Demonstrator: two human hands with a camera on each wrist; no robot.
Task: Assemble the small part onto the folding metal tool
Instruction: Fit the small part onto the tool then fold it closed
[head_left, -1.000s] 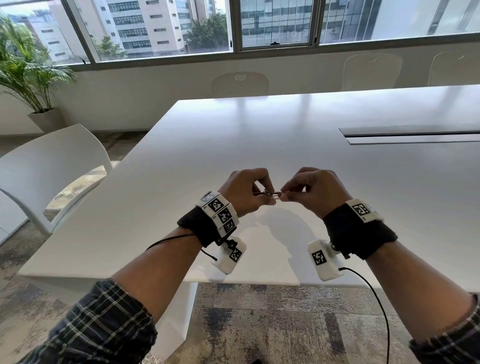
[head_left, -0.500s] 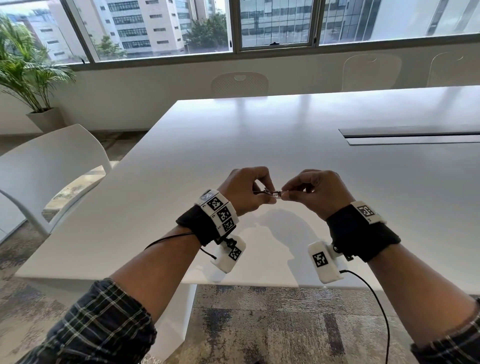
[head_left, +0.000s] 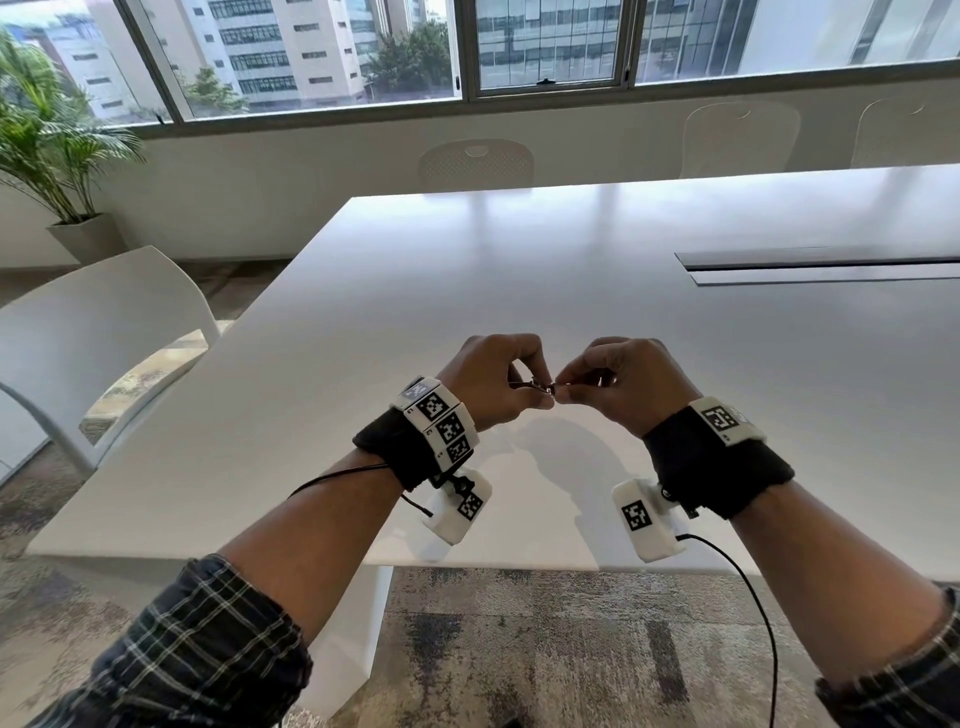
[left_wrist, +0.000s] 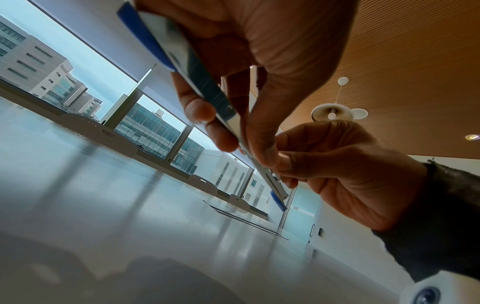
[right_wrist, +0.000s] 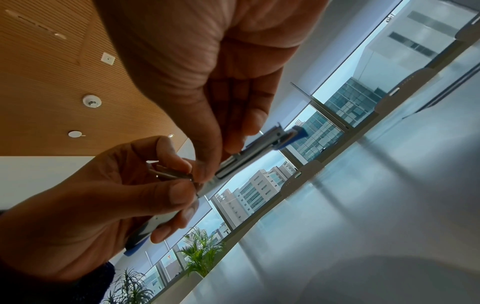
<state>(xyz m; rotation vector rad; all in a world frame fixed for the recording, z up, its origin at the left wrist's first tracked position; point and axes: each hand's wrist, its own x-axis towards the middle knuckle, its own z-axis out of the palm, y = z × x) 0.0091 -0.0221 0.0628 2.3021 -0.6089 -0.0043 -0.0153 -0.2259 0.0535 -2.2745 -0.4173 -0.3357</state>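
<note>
1. While both hands hover above the white table (head_left: 519, 270), the head view shows the left hand (head_left: 488, 384) and right hand (head_left: 623, 387) pinching a thin metal tool (head_left: 540, 386) between them. No separate small part can be made out.
2. Left wrist view: left fingers (left_wrist: 200, 111) curl round the tool (left_wrist: 207, 88), a flat, shiny strip with blue ends. It looks stiff, light and slippery; best held by its edges.
3. Right wrist view: right fingertips (right_wrist: 207, 168) pinch the tool (right_wrist: 249, 154) near the middle.

white table (head_left: 571, 270) | white chair (head_left: 104, 312) | windows (head_left: 322, 52) | potted palm (head_left: 47, 135) | carpet (head_left: 519, 649)
</note>
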